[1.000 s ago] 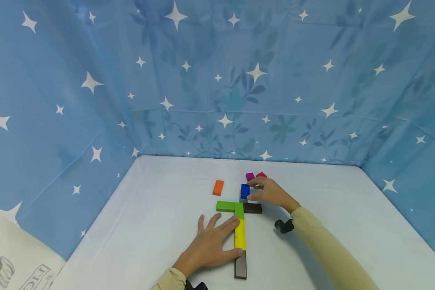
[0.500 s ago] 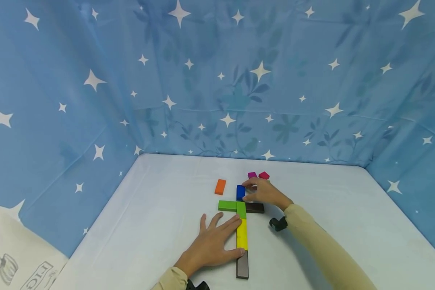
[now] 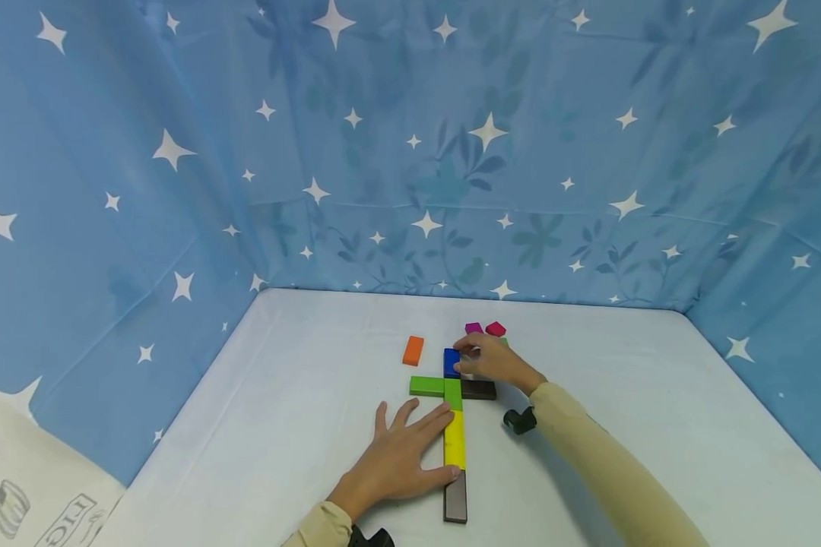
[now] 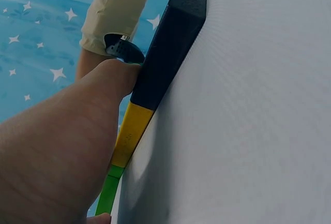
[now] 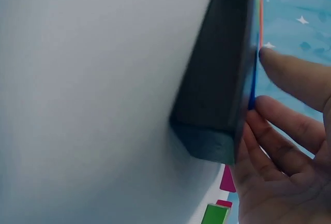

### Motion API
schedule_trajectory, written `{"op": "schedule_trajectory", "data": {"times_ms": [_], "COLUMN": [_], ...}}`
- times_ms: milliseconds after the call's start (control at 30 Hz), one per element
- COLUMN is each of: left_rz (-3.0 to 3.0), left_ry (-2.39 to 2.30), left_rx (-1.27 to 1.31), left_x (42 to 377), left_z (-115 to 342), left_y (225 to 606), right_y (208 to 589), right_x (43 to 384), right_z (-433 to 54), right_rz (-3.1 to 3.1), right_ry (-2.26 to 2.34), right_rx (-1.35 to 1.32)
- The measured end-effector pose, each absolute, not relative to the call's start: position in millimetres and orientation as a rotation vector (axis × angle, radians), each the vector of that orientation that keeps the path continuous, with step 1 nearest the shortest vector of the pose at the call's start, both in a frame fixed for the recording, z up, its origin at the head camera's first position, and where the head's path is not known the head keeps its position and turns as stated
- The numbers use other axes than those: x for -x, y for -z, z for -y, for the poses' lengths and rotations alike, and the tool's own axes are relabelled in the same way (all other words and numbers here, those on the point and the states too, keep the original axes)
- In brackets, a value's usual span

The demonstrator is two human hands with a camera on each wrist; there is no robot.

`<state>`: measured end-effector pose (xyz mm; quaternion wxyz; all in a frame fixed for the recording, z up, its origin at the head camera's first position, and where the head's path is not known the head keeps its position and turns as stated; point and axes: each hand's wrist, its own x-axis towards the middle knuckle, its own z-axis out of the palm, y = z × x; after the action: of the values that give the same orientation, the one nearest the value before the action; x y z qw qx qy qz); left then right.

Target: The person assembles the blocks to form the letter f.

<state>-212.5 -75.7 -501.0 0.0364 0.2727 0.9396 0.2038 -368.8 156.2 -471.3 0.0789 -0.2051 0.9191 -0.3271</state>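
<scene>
Lying just beyond the far end of the lengthwise green block (image 3: 453, 395), the blue block (image 3: 450, 363) is held at its right side by the thumb and bent fingers of the right hand (image 3: 496, 360). Apart from it, the left hand (image 3: 398, 461) is spread, the yellow block (image 3: 454, 444) being touched by a fingertip and the far end of the grey block (image 3: 455, 501) by the thumb. The lengthwise green block is flanked by a crosswise green block (image 3: 427, 386) on the left and a dark brown block (image 3: 479, 390) on the right. An orange block (image 3: 413, 350) is seen left of the blue block, and a purple block (image 3: 473, 328) and a red block (image 3: 496, 329) beyond the right hand.
</scene>
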Motion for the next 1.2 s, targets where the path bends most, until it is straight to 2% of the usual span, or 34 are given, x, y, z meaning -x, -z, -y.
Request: {"op": "schedule_trajectory", "data": {"times_ms": [1200], "left_rz": [-2.878], "left_ry": [-0.637], "left_rx": [-0.834], "left_x": [212.2], "left_z": [77.2], "left_y": [500.9], "right_y": [466.8], "right_x": [365.2], "right_z": [-155.7], "right_rz": [-2.682], "right_ry": [1.137], "right_rx": [0.674]}}
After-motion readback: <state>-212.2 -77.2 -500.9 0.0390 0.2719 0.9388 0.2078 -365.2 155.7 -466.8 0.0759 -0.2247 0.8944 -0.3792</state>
